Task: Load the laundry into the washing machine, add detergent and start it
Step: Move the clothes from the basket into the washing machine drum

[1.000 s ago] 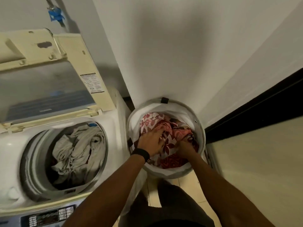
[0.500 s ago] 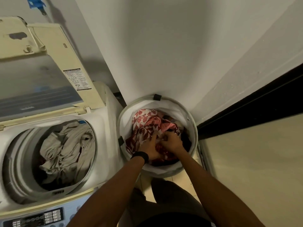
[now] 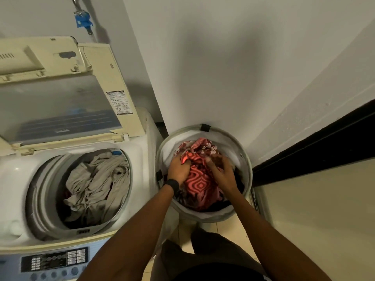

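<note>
Fingers of your left hand [image 3: 178,169] and right hand [image 3: 222,172] had bunched and gripped the red patterned cloth [image 3: 199,184], ready for lifting.

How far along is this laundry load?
Done: lid is up and beige clothes sit in the drum. In hand: left hand and right hand grip the red patterned cloth in the basket. Left: move it and the dark clothes beneath, add detergent, start at the control panel.
</note>
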